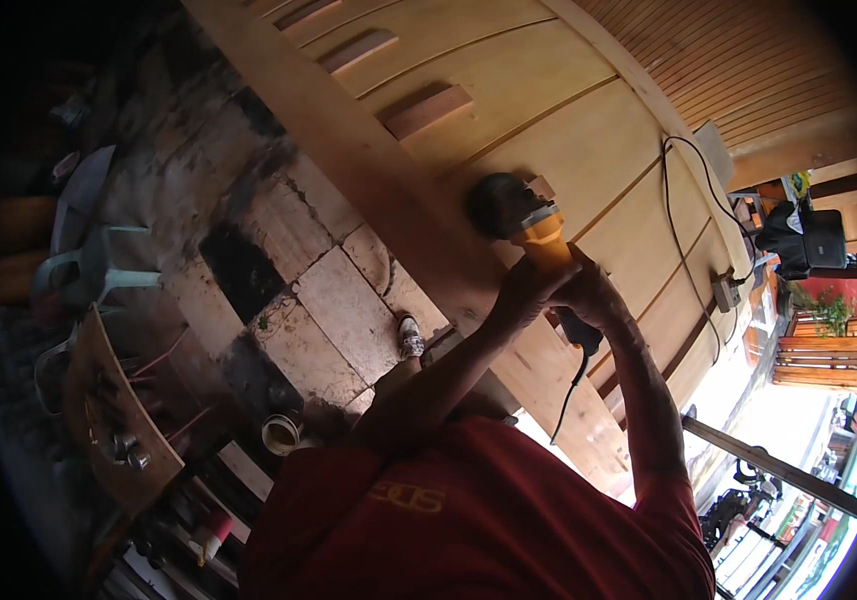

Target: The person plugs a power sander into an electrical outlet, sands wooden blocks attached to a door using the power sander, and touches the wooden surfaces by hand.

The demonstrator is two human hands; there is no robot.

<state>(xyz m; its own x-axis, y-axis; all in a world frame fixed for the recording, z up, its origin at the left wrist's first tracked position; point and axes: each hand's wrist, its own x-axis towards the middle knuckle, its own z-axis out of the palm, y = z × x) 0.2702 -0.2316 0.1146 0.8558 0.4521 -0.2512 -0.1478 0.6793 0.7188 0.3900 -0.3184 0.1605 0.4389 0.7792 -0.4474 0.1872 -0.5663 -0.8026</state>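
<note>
Left hand point(526, 291) and right hand point(592, 292) together, both closed around the yellow body of a power tool point(546, 238); exact finger placement hard to make out. Tool sits over the left long side of a large wooden panel point(589, 165), its dark round head point(497, 206) across the inner edge of the border rail point(374, 180); contact with the wood cannot be told. Black cord point(575, 392) trails from the tool's rear toward the panel's near end. Further along the left edge, well apart from the tool, a reddish wooden block point(429, 112) lies on the panel, others beyond it. Second black cable point(671, 205) loops along the right edge. Dark red shirt point(489, 510) carries yellow lettering point(408, 496), possibly "SDE", upside down and unclear. Off the left edge: tiled floor point(339, 300), one shoe point(410, 336), a pale bucket point(281, 434), a pale green plastic chair point(119, 268).
</note>
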